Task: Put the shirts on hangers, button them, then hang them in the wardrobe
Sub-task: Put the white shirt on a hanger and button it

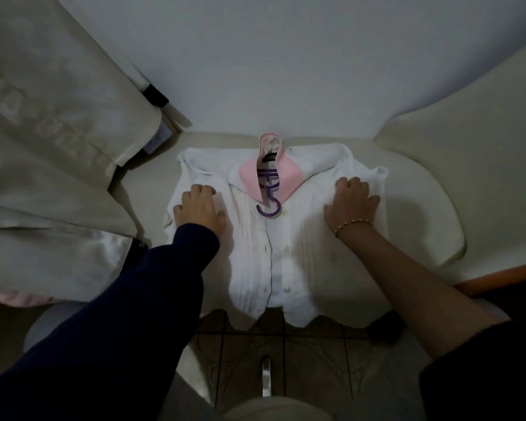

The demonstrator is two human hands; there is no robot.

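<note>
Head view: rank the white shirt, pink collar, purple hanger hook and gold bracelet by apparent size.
1. white shirt
2. pink collar
3. purple hanger hook and gold bracelet: too alike to rank; the bracelet looks longer but thinner.

Shirt [274, 262] lies on the surface [422, 189], hanger [269, 205] inside; left hand [199, 208] holds it at nine o'clock, right hand [351, 203] at three.
</note>
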